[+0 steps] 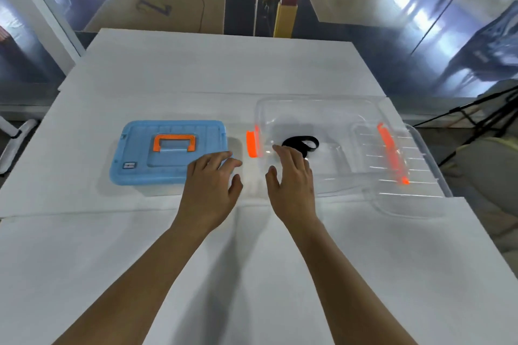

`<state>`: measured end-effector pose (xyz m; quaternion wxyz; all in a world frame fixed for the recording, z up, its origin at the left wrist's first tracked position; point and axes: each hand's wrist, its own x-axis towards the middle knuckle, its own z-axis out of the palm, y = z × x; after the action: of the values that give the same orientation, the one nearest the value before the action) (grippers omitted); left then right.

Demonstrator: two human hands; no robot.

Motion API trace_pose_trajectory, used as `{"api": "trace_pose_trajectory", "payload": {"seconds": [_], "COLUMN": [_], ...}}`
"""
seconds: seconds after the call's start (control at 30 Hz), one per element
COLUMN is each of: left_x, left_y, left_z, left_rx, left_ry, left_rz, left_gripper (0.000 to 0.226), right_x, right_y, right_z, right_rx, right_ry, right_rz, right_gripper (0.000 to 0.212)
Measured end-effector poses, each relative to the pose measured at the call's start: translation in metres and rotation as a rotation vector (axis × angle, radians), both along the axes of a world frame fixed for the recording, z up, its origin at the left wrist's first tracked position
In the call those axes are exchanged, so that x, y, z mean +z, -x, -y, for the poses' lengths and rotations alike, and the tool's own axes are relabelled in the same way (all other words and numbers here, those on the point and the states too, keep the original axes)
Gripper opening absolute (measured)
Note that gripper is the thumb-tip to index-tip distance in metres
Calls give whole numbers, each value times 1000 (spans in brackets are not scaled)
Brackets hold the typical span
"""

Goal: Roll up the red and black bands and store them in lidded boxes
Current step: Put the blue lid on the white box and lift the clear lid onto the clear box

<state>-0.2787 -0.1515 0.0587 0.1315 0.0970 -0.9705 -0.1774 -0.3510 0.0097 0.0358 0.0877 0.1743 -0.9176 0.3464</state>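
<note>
On the white table the clear plastic box with orange latches stands open, its clear lid propped against its right end and overhanging the table edge — a nudge could tip it off. The blue-lidded box with an orange handle is shut; no red band shows. The left hand and right hand hover spread, holding nothing. The loosely coiled black band lies inside the clear box — it may spring open and foul the lid.

Bare table lies open before the blue box and, seemingly lidless, clear box.
</note>
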Motion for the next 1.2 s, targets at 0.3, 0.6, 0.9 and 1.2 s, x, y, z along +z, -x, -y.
{"api": "trace_pose_trajectory", "payload": {"seconds": [0.3,0.6,0.9,1.2], "left_x": [-29,-94,-143,-151], "left_y": [31,66,79,108], "left_z": [-159,-277,-328,-380], "left_rx": [-103,-188,-274,-372], "left_ry": [-41,-67,-14,-7], "left_rz": [19,156,289,313], "left_gripper": [33,35,33,34], "right_x": [-18,-93,-180,-197], "right_y": [31,75,136,86], "right_z": [-168,-315,-380,-478], "right_rx": [-110,-233,-110,-374], "right_ry": [-23,-164,-543,-557], "right_rz": [28,221,409,162], "right_gripper": [44,45,62,45]}}
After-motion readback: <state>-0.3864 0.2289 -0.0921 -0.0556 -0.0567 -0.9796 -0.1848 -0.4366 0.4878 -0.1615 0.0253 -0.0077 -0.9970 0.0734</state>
